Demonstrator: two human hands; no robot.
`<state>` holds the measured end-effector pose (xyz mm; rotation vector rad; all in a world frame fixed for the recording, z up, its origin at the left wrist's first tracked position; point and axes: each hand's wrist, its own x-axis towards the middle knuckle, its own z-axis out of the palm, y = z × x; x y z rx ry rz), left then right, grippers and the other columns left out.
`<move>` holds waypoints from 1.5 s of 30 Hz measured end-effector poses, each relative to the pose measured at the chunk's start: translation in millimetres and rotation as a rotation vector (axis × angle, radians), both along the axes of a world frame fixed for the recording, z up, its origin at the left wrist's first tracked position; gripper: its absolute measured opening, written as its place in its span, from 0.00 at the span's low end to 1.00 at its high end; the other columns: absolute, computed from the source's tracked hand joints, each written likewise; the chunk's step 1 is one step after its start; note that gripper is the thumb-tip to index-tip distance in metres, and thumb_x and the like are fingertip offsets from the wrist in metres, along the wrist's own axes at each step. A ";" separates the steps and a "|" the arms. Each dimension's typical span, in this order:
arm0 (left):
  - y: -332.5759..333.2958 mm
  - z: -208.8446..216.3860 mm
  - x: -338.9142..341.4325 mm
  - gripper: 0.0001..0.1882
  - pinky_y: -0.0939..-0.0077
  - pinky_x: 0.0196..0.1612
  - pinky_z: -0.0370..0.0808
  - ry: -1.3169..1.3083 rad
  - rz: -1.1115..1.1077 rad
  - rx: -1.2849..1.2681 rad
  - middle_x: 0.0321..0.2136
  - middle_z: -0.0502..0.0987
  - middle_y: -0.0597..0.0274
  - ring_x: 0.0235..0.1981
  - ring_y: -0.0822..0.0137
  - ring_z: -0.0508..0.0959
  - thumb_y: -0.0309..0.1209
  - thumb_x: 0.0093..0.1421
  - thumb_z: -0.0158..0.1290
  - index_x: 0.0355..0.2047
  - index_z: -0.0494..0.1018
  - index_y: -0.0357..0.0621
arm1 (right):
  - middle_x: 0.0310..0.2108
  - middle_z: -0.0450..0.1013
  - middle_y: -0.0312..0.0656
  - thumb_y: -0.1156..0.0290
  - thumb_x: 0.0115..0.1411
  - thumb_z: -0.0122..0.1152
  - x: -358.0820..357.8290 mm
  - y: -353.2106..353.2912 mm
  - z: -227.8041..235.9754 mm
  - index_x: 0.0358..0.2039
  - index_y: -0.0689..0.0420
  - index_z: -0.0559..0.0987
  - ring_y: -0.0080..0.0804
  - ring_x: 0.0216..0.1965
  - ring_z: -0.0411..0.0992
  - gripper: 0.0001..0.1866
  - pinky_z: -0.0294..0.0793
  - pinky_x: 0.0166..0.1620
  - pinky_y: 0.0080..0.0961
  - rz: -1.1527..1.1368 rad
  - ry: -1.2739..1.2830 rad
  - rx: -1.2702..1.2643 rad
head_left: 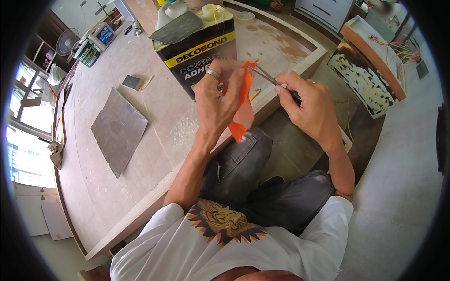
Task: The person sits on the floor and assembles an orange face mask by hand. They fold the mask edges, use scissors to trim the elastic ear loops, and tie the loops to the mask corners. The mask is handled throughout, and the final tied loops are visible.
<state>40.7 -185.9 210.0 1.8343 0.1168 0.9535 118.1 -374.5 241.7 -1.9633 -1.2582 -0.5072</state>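
My left hand pinches a crumpled strip of thin orange plastic between thumb and fingers, and the strip hangs down over the table's edge. In my right hand is a slim metal-bladed tool with a black handle; its exact kind is unclear. The blade points left, with its tip at the upper part of the strip. Just behind my left hand stands a large square black and yellow tin. A bent grey flat sheet lies on top of the tin.
A grey sheet and a small dark block lie on the pale table. Jugs and a tub stand far left, a tape roll at the back. To the right is a wooden-edged panel with loose wires.
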 end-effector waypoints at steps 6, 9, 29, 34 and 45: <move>-4.2 4.9 -3.4 0.04 0.78 0.43 0.78 -0.013 0.062 0.152 0.32 0.83 0.59 0.37 0.73 0.81 0.24 0.65 0.57 0.38 0.77 0.35 | 0.18 0.75 0.43 0.72 0.60 0.62 -7.4 -3.8 6.6 0.34 0.55 0.77 0.43 0.20 0.74 0.03 0.70 0.25 0.33 -0.039 0.085 -0.050; -5.7 3.5 -6.4 0.03 0.76 0.42 0.78 -0.060 0.116 0.262 0.31 0.83 0.58 0.36 0.71 0.82 0.21 0.65 0.57 0.38 0.77 0.35 | 0.18 0.74 0.44 0.72 0.61 0.62 -4.1 -3.3 7.8 0.35 0.56 0.77 0.41 0.19 0.74 0.04 0.70 0.26 0.31 0.124 0.462 0.028; -2.5 -14.1 0.6 0.04 0.80 0.39 0.76 -0.129 -0.066 -0.024 0.34 0.82 0.58 0.35 0.72 0.81 0.20 0.67 0.54 0.41 0.74 0.38 | 0.22 0.77 0.46 0.72 0.62 0.62 -4.2 -3.5 8.4 0.38 0.60 0.76 0.35 0.19 0.72 0.07 0.70 0.27 0.28 0.101 0.455 -0.025; -4.7 -14.3 -2.1 0.06 0.74 0.43 0.79 -0.193 0.036 0.178 0.32 0.83 0.54 0.33 0.66 0.84 0.18 0.65 0.54 0.40 0.74 0.40 | 0.19 0.74 0.39 0.71 0.64 0.61 0.3 -3.6 1.7 0.37 0.61 0.77 0.24 0.19 0.69 0.07 0.67 0.25 0.25 0.233 0.559 0.037; -7.5 -15.1 5.6 0.07 0.66 0.47 0.80 -0.301 0.053 0.261 0.31 0.81 0.54 0.39 0.58 0.86 0.17 0.64 0.55 0.41 0.74 0.41 | 0.20 0.74 0.38 0.72 0.64 0.61 -3.3 -4.3 4.7 0.38 0.61 0.77 0.20 0.21 0.70 0.07 0.69 0.27 0.23 0.190 0.493 0.080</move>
